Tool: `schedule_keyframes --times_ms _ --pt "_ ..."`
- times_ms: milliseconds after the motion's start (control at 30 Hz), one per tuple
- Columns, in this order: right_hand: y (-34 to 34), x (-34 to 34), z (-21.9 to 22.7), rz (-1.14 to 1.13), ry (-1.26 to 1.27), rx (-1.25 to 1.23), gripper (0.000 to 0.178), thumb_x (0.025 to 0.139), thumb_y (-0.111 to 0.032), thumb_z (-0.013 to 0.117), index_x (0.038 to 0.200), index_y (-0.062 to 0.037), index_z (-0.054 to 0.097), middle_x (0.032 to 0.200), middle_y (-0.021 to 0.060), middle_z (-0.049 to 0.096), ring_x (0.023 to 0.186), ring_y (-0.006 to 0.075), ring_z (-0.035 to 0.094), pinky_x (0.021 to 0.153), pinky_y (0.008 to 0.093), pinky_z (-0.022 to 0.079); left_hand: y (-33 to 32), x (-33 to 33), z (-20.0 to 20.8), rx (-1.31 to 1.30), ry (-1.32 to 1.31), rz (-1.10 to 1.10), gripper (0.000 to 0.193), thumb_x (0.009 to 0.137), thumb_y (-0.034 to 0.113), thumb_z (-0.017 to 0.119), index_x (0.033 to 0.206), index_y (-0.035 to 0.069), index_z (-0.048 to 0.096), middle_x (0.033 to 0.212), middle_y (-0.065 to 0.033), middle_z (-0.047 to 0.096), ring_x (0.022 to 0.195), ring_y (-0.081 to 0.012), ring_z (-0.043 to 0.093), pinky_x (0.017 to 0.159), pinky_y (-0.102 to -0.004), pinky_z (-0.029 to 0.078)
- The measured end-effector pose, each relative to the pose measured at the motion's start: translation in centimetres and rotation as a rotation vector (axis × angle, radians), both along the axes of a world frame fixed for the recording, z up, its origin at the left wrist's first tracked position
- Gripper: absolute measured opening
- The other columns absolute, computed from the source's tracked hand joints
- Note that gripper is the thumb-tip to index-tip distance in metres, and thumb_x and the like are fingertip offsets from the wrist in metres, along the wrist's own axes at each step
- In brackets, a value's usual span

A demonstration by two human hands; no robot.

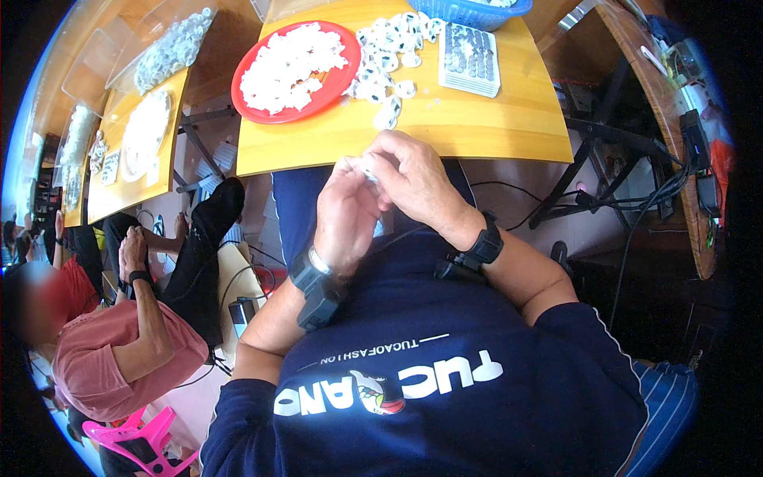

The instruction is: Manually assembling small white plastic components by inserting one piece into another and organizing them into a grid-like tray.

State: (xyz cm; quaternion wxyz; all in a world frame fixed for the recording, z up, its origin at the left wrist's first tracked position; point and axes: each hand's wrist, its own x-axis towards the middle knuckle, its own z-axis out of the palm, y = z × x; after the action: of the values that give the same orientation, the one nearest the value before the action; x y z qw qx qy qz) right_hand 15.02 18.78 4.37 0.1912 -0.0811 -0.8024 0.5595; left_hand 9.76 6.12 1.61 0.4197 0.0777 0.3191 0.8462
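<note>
My left hand (343,213) and my right hand (417,176) meet in front of my body, just short of the table's near edge. Their fingertips close together around a small white piece (369,172), mostly hidden by the fingers, so its exact kind does not show. Beyond the hands, a loose pile of small rounded white-and-black pieces (387,62) lies on the yellow wooden table (493,127). Left of that pile is a red round plate (241,94) heaped with small white pieces (294,67).
A stack of flat white cards (469,60) bearing rows of dark pieces sits at the right, below a blue basket (477,14). To the left, a co-worker in a pink shirt (131,358) sits by another yellow table (119,195). Black cables (636,211) hang at right.
</note>
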Motion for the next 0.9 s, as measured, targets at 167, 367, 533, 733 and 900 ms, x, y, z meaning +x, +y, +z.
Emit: schedule_keyframes --times_ms 167,367,533,733,900 --pt "-0.1 -0.1 0.2 0.006 -0.064 -0.05 0.02 0.086 -0.019 0.061 0.079 -0.0002 0.059 0.074 0.016 0.061 0.063 0.0295 0.062 0.058 0.0385 0.048 -0.1 0.2 0.0 -0.008 -0.059 0.031 0.023 0.098 0.016 0.037 0.112 0.002 0.049 0.1 -0.01 0.059 0.08 -0.0169 0.057 0.066 -0.0293 0.047" --pt "0.3 0.0 0.3 0.031 -0.057 -0.106 0.022 0.087 -0.021 0.063 0.082 0.0004 0.062 0.073 0.0131 0.063 0.064 0.022 0.065 0.058 0.0341 0.05 0.0 -0.4 0.0 0.03 0.004 -0.028 0.025 0.098 0.017 0.039 0.115 0.001 0.048 0.1 -0.0097 0.059 0.08 -0.017 0.058 0.068 -0.0305 0.048" --pt "0.6 0.5 1.1 0.06 -0.012 -0.101 0.024 0.087 -0.023 0.064 0.091 0.0013 0.064 0.082 0.0142 0.064 0.067 0.0232 0.065 0.062 0.034 0.051 -0.2 -0.8 1.2 0.003 -0.016 -0.027 0.02 0.097 0.019 0.045 0.109 0.004 0.049 0.093 -0.0075 0.06 0.078 -0.0144 0.057 0.069 -0.0263 0.048" --pt "0.5 0.6 1.6 0.031 0.166 0.24 0.03 0.083 -0.022 0.067 0.101 0.0014 0.062 0.096 0.0165 0.063 0.088 0.0302 0.063 0.078 0.037 0.05 -0.9 -1.0 1.5 0.096 -0.012 0.022 0.023 0.097 0.021 0.047 0.113 0.004 0.049 0.102 -0.007 0.059 0.083 -0.0127 0.059 0.07 -0.0256 0.049" --pt "0.4 0.7 1.2 0.081 0.068 0.172 0.025 0.08 -0.018 0.067 0.099 -0.0013 0.064 0.093 0.015 0.062 0.086 0.0295 0.063 0.077 0.0374 0.05 -1.3 -1.1 1.2 0.075 -0.027 0.065 0.023 0.096 0.02 0.048 0.113 0.005 0.049 0.101 -0.0071 0.059 0.083 -0.0121 0.059 0.069 -0.0239 0.05"
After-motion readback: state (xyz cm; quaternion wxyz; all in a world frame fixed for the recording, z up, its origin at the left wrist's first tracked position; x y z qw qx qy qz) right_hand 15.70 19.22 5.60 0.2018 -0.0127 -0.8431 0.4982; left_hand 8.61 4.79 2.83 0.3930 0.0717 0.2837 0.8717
